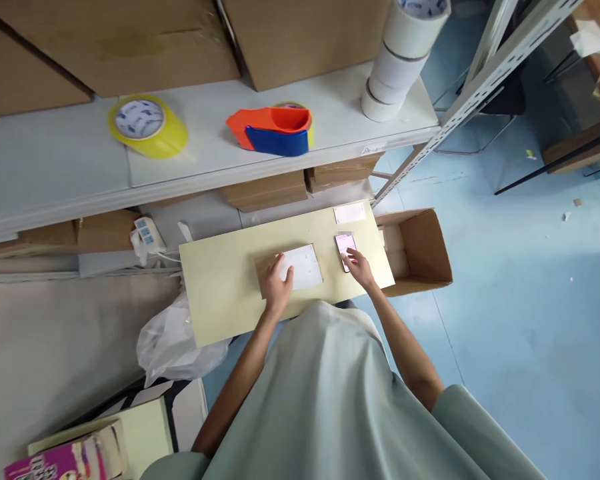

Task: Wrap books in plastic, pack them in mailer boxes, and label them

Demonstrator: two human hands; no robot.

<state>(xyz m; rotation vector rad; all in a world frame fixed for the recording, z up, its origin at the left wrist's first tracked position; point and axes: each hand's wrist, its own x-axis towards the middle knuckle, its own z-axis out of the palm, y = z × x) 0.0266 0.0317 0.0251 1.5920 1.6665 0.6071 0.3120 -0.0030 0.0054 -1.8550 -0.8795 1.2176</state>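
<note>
On a small pale yellow table (220, 293) lies a flat brown cardboard piece with a white sheet (304, 267) on top. My left hand (279, 285) rests flat on the left part of that sheet, fingers stretched out. A phone (344, 249) with a lit pinkish screen lies to the right of it. My right hand (361, 269) touches the phone's lower end with a fingertip, fingers apart. A white label (349, 213) lies at the table's far right corner.
An open cardboard box (423, 250) stands on the blue floor right of the table. The white shelf (205, 167) above holds a yellow tape roll (147, 125), an orange-blue tape dispenser (275, 130) and stacked white rolls (403, 57). A plastic bag (173, 343) lies left.
</note>
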